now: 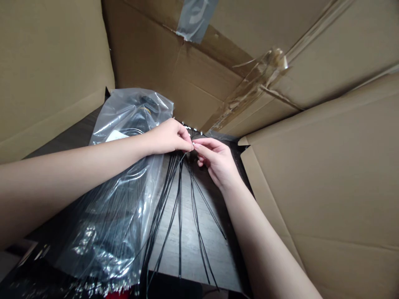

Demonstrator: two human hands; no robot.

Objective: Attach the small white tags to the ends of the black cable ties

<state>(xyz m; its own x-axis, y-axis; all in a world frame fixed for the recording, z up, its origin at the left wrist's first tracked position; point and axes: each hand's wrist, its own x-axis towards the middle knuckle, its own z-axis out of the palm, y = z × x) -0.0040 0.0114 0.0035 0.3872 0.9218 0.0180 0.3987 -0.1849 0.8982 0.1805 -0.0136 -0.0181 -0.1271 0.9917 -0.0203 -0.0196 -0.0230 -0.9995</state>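
Note:
My left hand (171, 137) and my right hand (216, 158) meet fingertip to fingertip above the wires. A tiny white connector (193, 144) shows between them, pinched by the thumb and index finger of my right hand. My left hand is closed in a pinch on a thin black wire (183, 157) just beside it. Several black wires (180, 207) fan out below my hands toward the near edge of the table. Behind my fingers, more small white connectors (195, 129) lie in a row at the far end of the wires.
A clear plastic bag (131, 182) full of black wires lies left, under my left forearm. Tall cardboard walls (199, 79) with tape stand behind, and a cardboard panel (336, 166) is on the right. The grey tabletop (218, 249) shows between the wires.

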